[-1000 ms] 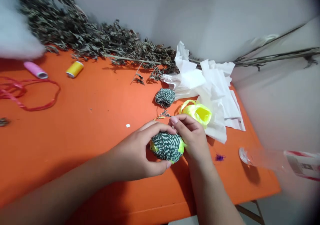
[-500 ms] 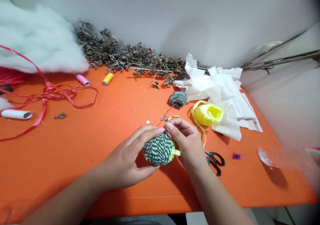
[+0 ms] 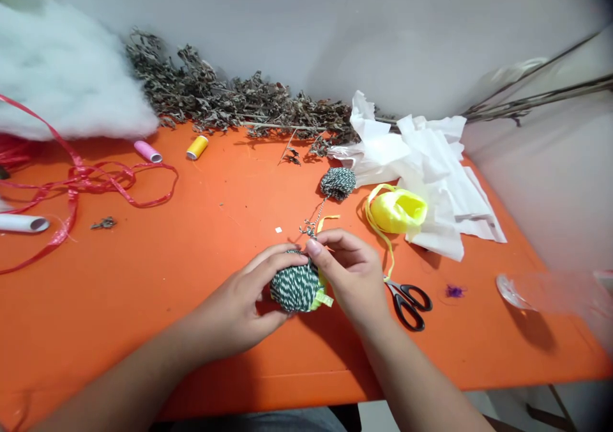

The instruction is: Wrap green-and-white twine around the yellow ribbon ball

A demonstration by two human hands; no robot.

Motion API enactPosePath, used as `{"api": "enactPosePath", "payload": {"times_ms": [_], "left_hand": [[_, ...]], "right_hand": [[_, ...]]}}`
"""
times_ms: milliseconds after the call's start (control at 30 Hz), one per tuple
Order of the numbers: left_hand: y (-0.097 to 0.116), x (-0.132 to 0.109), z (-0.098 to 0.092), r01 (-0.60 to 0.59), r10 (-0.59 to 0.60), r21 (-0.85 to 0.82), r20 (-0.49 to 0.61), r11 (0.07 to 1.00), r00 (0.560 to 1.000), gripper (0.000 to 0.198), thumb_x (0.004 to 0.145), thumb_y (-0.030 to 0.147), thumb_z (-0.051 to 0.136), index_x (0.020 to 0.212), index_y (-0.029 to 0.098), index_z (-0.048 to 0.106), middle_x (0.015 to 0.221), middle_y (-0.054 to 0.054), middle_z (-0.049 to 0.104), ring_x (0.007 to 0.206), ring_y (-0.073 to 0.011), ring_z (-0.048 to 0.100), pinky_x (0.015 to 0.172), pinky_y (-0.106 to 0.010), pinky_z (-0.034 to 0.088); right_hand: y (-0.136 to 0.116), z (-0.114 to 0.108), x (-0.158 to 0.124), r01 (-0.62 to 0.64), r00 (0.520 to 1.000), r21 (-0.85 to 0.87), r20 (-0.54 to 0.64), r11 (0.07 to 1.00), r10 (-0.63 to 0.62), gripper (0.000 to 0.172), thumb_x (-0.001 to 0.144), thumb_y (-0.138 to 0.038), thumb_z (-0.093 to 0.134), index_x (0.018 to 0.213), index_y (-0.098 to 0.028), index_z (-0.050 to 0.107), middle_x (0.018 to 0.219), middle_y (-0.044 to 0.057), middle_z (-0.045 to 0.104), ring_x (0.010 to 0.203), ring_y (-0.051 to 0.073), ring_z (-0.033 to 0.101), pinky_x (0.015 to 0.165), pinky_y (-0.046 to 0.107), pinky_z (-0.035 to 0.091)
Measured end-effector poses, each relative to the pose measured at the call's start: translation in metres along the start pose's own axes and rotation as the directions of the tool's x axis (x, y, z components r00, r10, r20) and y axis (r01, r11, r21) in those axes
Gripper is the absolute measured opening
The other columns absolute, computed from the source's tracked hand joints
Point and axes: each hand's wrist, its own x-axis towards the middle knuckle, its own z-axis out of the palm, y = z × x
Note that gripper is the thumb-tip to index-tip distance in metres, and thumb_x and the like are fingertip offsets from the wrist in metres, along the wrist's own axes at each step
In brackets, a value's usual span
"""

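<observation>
- Left hand (image 3: 225, 298): fingers curl wide around a twine-wrapped ball (image 3: 294, 288), holding it from the left side.
- Right hand (image 3: 352, 278): fingers pinch narrow against the ball's upper right; any strand between them is hidden.
- Ball location: lower centre of the frame, held just above the worktop (image 3: 191, 259). It is rounded, tightly wound in green-and-white twisted twine, with a flat neon-yellow strip (image 3: 323, 300) protruding at lower right.
- Twine strand (image 3: 318, 215): thin, runs upward to a smaller, fuzzy twine ball (image 3: 338, 183) resting on the orange, smooth worktop; a small dried sprig (image 3: 309, 229) sits along it.
- Centre right: a neon-yellow cord bundle (image 3: 398, 210), glossy, with a loose loop trailing down to black-handled scissors (image 3: 407, 304).
- Upper right: crumpled white tissue paper (image 3: 431, 189), beside the bundle.
- Upper centre: brittle dried leafy stems (image 3: 230, 106) along the wall.
- Upper left: fluffy white wadding (image 3: 62, 74), a pink spool (image 3: 148, 151), a yellow spool (image 3: 197, 147), and a looped red ribbon (image 3: 81, 179).
</observation>
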Motion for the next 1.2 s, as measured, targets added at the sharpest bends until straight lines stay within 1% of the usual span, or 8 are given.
{"api": "enactPosePath", "payload": {"times_ms": [167,233,367,567,733,900,1100,1200], "left_hand": [[0.003,-0.001,0.005,0.128,-0.127,-0.313,0.024,0.941,0.992,0.067,0.079,0.016,0.078,0.133,0.04,0.048,0.151,-0.003,0.043,0.13,-0.0239,0.055,0.102,-0.036,0.052],[0.004,0.0,0.006,0.18,-0.185,-0.415,0.026,0.892,0.982,0.063,0.074,0.026,0.085,0.126,0.035,0.051,0.138,-0.004,0.053,0.117,-0.0219,0.062,0.095,-0.034,0.054],[0.004,0.002,0.008,0.241,-0.285,-0.46,-0.026,0.854,0.958,0.046,0.082,0.036,0.079,0.12,0.029,0.052,0.112,-0.004,0.062,0.092,-0.0172,0.065,0.082,-0.033,0.055],[0.004,0.003,0.008,0.255,-0.297,-0.371,-0.06,0.893,0.953,0.069,0.075,0.037,0.085,0.135,0.029,0.051,0.134,-0.011,0.059,0.115,-0.0277,0.062,0.095,-0.04,0.053],[0.006,0.003,0.009,0.301,-0.34,-0.47,0.001,0.83,0.94,0.065,0.075,0.041,0.084,0.131,0.028,0.052,0.128,-0.01,0.061,0.106,-0.0251,0.065,0.09,-0.039,0.054],[0.002,0.003,0.007,0.321,-0.337,-0.545,0.073,0.774,0.939,0.068,0.082,0.047,0.077,0.14,0.031,0.045,0.133,-0.01,0.058,0.107,-0.0238,0.063,0.082,-0.033,0.054],[-0.007,0.004,0.006,0.233,-0.273,-0.606,0.027,0.761,0.962,0.052,0.088,0.047,0.07,0.135,0.035,0.052,0.134,-0.007,0.058,0.117,-0.0249,0.06,0.091,-0.034,0.052],[-0.005,0.004,0.006,0.292,-0.323,-0.593,0.057,0.75,0.945,0.066,0.084,0.048,0.075,0.141,0.035,0.046,0.136,-0.008,0.057,0.115,-0.0259,0.061,0.086,-0.033,0.053]], "right_hand": [[0.003,0.002,-0.001,-0.031,0.999,-0.003,-0.005,1.0,0.031,0.02,0.079,-0.039,0.082,0.081,-0.021,0.073,0.073,0.001,0.07,0.06,0.013,0.061,0.056,0.025,0.05],[0.002,0.004,-0.003,-0.039,0.999,-0.02,0.002,0.999,0.039,0.02,0.078,-0.039,0.082,0.082,-0.021,0.074,0.075,0.002,0.072,0.061,0.013,0.062,0.057,0.026,0.051],[-0.001,0.007,-0.003,-0.093,0.995,0.037,0.037,0.995,0.091,0.018,0.076,-0.036,0.085,0.079,-0.022,0.074,0.075,0.002,0.073,0.065,0.014,0.063,0.061,0.027,0.052],[0.001,0.002,0.003,-0.178,0.983,0.221,0.078,0.959,0.165,0.018,0.075,-0.034,0.087,0.075,-0.021,0.074,0.069,-0.001,0.069,0.058,0.008,0.054,0.059,0.021,0.047],[0.005,0.001,0.005,-0.249,0.969,0.35,0.082,0.903,0.235,0.021,0.075,-0.033,0.087,0.075,-0.019,0.071,0.062,-0.002,0.065,0.051,0.006,0.047,0.049,0.019,0.035],[0.002,0.003,0.005,-0.322,0.945,0.341,0.061,0.883,0.321,0.026,0.072,-0.037,0.088,0.074,-0.018,0.07,0.062,-0.001,0.065,0.047,0.006,0.042,0.043,0.019,0.024],[0.0,0.004,0.008,-0.356,0.93,0.394,0.061,0.848,0.362,0.028,0.069,-0.036,0.09,0.074,-0.018,0.07,0.064,0.001,0.066,0.057,0.01,0.054,0.043,0.018,0.03],[0.001,0.004,0.008,-0.351,0.931,0.405,0.051,0.844,0.362,0.029,0.067,-0.034,0.091,0.076,-0.017,0.069,0.064,0.0,0.066,0.057,0.009,0.055,0.042,0.017,0.028]]}}
